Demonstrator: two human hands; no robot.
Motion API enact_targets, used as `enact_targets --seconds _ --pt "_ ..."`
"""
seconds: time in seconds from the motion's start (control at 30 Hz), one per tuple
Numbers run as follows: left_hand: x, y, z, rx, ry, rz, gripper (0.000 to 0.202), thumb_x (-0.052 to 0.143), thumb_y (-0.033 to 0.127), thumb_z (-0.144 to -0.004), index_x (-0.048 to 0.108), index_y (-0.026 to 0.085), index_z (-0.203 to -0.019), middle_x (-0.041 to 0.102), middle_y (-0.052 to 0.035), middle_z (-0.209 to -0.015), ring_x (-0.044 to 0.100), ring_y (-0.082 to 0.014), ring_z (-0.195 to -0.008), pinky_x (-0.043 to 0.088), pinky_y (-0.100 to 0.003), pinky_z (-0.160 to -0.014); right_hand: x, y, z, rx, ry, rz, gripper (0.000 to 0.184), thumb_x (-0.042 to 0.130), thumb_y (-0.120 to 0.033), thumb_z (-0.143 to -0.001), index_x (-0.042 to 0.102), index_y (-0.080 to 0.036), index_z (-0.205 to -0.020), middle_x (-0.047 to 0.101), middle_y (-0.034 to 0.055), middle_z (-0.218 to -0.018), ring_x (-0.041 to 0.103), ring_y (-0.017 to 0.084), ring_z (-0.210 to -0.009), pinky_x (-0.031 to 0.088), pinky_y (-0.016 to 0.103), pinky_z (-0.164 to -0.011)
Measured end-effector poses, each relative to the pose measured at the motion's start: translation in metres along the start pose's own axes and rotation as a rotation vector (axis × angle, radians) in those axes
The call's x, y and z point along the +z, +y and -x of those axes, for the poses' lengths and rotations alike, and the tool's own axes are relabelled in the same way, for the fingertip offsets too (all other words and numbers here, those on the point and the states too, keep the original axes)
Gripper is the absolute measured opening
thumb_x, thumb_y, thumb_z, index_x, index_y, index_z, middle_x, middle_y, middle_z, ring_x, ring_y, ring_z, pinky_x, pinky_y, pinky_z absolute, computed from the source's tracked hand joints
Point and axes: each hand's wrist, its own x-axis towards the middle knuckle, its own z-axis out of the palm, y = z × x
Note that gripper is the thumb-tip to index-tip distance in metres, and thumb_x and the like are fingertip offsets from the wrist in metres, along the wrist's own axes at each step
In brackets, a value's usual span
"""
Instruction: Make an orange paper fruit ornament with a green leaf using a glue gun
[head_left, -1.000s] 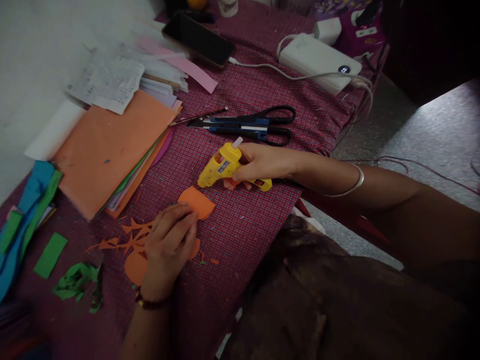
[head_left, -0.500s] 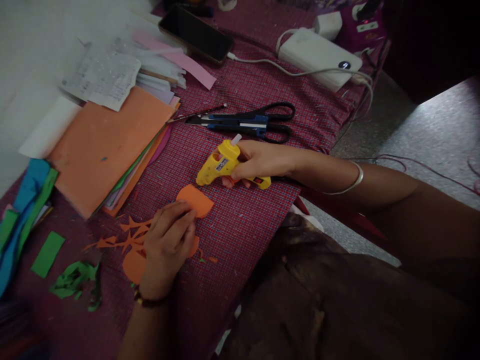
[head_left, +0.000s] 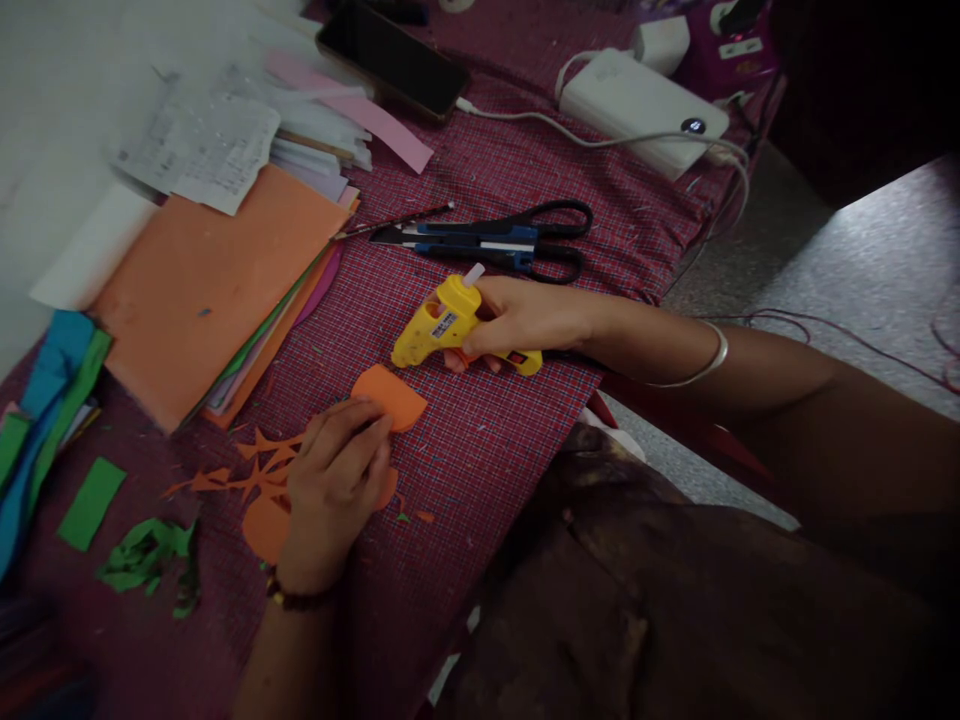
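Observation:
My right hand (head_left: 525,318) is wrapped round a yellow glue gun (head_left: 439,328) that lies on the red checked cloth (head_left: 480,440), its nozzle pointing left. My left hand (head_left: 334,480) presses with bent fingers on an orange paper cut-out (head_left: 391,395). More of that cut-out, with thin branch shapes (head_left: 247,470), spreads out to the left under and beside the hand. The glue gun's tip sits a short way above the orange piece, not touching it.
Black-handled scissors and a blue cutter (head_left: 495,240) lie just beyond the glue gun. A stack of coloured sheets topped with orange (head_left: 202,285) is at the left. Green scraps (head_left: 142,560), a phone (head_left: 394,60) and a white power bank (head_left: 641,100) with cables are around.
Both hands hold nearly the same pose. The view has shifted slightly, so everything sits a little lower-left in the picture.

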Motion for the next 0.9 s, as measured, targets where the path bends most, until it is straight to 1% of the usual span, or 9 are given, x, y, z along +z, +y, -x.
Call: enact_targets --seconds 0.27,0.5,0.7,0.8,0.9 --pt "0.0010 -0.0008 0.0024 -0.023 -0.023 -0.005 0.033 0.063 0.005 -0.082 0.065 0.023 -0.109 0.067 -0.0083 -0.110 0.065 -0.0250 -0.104 0.054 -0.045 -0.091 0.0006 -0.0010 0.0002 -0.002 -0.009 -0.015 0.010 0.057 -0.006 -0.078 0.059 -0.012 -0.086 0.065 0.0000 -0.073 0.050 0.004 -0.053 0.039 0.013 -0.046" --pt "0.0006 -0.0001 0.0014 -0.007 -0.032 -0.005 0.030 0.061 0.004 -0.083 0.064 0.022 -0.108 0.066 -0.0082 -0.110 0.064 -0.0240 -0.105 0.053 -0.044 -0.092 0.0016 -0.0037 0.0012 -0.008 -0.005 -0.028 0.015 0.056 -0.005 -0.077 0.058 -0.012 -0.090 0.065 -0.0005 -0.074 0.051 0.004 -0.052 0.040 0.013 -0.046" --pt "0.0015 -0.0006 0.0002 0.019 -0.022 -0.038 0.028 0.061 0.006 -0.084 0.062 0.023 -0.106 0.066 -0.0064 -0.107 0.064 -0.0231 -0.103 0.054 -0.042 -0.090 -0.0004 0.0008 0.0011 0.004 -0.010 -0.015 0.011 0.058 -0.010 -0.079 0.059 -0.013 -0.090 0.066 -0.0004 -0.077 0.051 0.004 -0.052 0.040 0.013 -0.045" --pt "0.0025 -0.0015 0.0006 0.036 -0.029 -0.055 0.027 0.060 0.005 -0.084 0.062 0.021 -0.106 0.066 -0.0075 -0.107 0.063 -0.0229 -0.103 0.054 -0.042 -0.090 -0.0013 0.0020 0.0018 0.025 -0.013 0.011 0.009 0.059 -0.012 -0.079 0.059 -0.013 -0.088 0.066 0.0006 -0.078 0.052 0.004 -0.053 0.041 0.014 -0.046" --pt "0.0034 -0.0026 0.0019 0.053 -0.035 -0.056 0.028 0.059 0.003 -0.084 0.061 0.018 -0.107 0.066 -0.0093 -0.108 0.062 -0.0236 -0.104 0.054 -0.042 -0.091 -0.0013 0.0027 0.0022 0.034 0.006 0.014 0.011 0.060 -0.015 -0.079 0.059 -0.013 -0.089 0.066 0.0013 -0.081 0.052 0.004 -0.053 0.041 0.014 -0.045"
